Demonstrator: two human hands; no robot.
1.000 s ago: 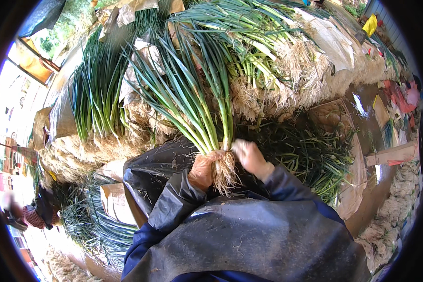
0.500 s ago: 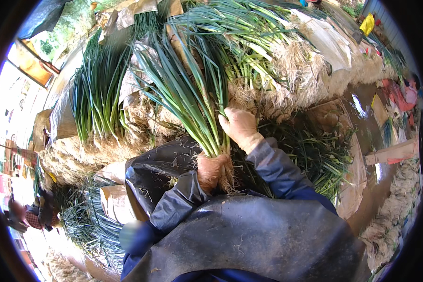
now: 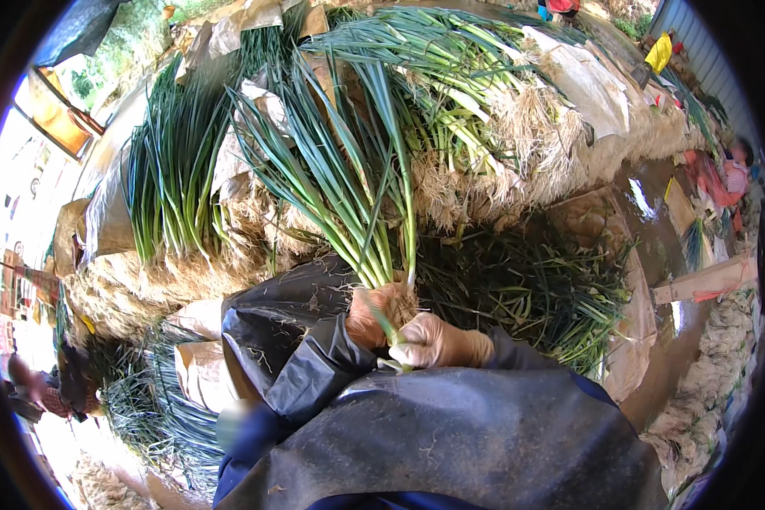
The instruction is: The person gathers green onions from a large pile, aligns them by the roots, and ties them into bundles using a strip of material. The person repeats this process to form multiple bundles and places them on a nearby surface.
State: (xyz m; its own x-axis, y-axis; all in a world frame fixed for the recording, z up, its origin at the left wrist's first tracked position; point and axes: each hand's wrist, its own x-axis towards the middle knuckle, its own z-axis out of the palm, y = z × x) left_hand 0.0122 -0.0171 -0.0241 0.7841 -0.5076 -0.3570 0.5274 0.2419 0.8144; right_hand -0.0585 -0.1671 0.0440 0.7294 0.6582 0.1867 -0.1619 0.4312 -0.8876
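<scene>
My left hand [image 3: 367, 321], in a pale glove, is wrapped round the lower end of a bunch of green onions [image 3: 359, 212] in front of my body. Long dark-green leaves fan away from me, and a tuft of roots shows at the base. Close beside it, my gloved right hand [image 3: 442, 342] is closed in a pinch on a green onion leaf [image 3: 385, 321]. One end of that leaf is smeared by motion, and a pale bit sticks out below the fingers. A dark apron [image 3: 450, 433] covers my lap beneath both hands.
Beyond my hands runs a long bank of stacked green onions [image 3: 450, 64], roots toward me. Another upright bundle [image 3: 174, 170] stands on the left. Loose leaves [image 3: 535, 289] lie in a heap at right. Other people [image 3: 68, 382] are at far left and far right.
My right hand has come down toward my lap from the middle of the bunch, with a leaf now in its fingers. The left hand keeps its hold on the bunch.
</scene>
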